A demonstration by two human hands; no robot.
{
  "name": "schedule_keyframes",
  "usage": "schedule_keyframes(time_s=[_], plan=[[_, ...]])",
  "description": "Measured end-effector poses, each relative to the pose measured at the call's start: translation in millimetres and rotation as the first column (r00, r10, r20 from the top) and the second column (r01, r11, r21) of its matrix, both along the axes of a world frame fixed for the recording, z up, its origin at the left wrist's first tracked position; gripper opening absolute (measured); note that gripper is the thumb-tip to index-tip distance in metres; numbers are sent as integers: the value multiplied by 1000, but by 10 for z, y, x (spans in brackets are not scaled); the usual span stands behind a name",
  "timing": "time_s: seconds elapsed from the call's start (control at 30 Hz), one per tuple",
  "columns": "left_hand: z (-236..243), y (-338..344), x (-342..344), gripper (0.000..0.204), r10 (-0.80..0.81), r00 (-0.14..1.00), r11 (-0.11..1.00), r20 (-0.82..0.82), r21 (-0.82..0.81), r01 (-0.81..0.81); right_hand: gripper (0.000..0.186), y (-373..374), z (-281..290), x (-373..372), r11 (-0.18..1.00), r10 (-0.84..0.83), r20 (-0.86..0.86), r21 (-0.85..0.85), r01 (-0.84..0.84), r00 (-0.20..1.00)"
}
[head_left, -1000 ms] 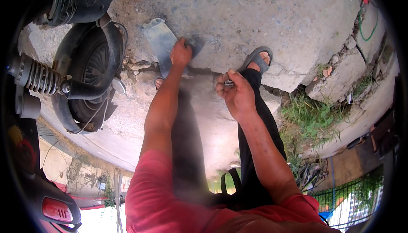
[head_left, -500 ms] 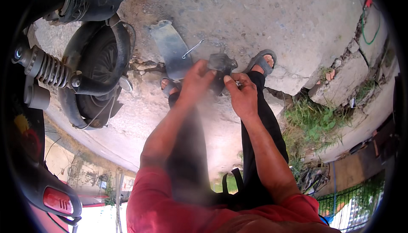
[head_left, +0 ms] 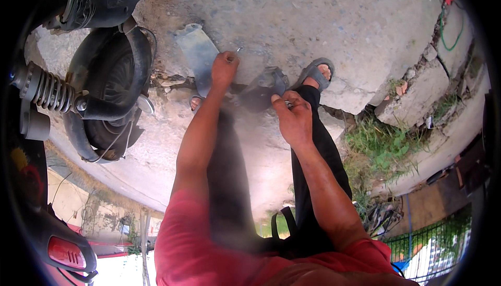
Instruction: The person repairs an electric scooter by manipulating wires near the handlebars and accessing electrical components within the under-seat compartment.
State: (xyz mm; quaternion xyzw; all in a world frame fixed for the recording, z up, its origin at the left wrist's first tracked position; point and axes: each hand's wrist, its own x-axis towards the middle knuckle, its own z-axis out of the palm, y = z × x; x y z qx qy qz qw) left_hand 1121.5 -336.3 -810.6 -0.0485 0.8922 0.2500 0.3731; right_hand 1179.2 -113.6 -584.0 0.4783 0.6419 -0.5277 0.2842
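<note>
My left hand (head_left: 225, 68) is closed around a spanner; only the spanner's shiny end (head_left: 239, 49) sticks out past the fingers. Under and beside that hand lies a flat grey-black flap (head_left: 196, 48) on the concrete. A dark moulded plastic part (head_left: 265, 86) rests between my feet, partly blurred. Just right of it my right hand (head_left: 296, 121) is closed, thumb against the curled fingers. Something small and metallic shows at its fingertips, too small to name.
At left stands a scooter's rear end: a wheel (head_left: 117, 77) without its cover, a coil spring shock (head_left: 49, 90) and a red light (head_left: 67, 252). Sandalled feet flank the plastic part. Broken concrete slabs (head_left: 412, 95) and grass (head_left: 386, 147) are at right, a green wire (head_left: 451, 33) beyond.
My left hand has left the plastic part, moved up and left, and taken hold of the spanner. My right hand stays almost in place.
</note>
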Motion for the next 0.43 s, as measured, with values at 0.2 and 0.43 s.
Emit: schedule_keyframes(time_s=[0.2, 0.43], plan=[[-284, 341, 10, 25, -203, 971, 948, -130, -275, 161, 33, 4, -4, 16, 999, -5, -14, -40, 4, 1000], [-229, 300, -59, 29, -354, 914, 916, -198, -272, 296, 29, 24, 61, -69, 995, 0, -36, -104, -4, 999]])
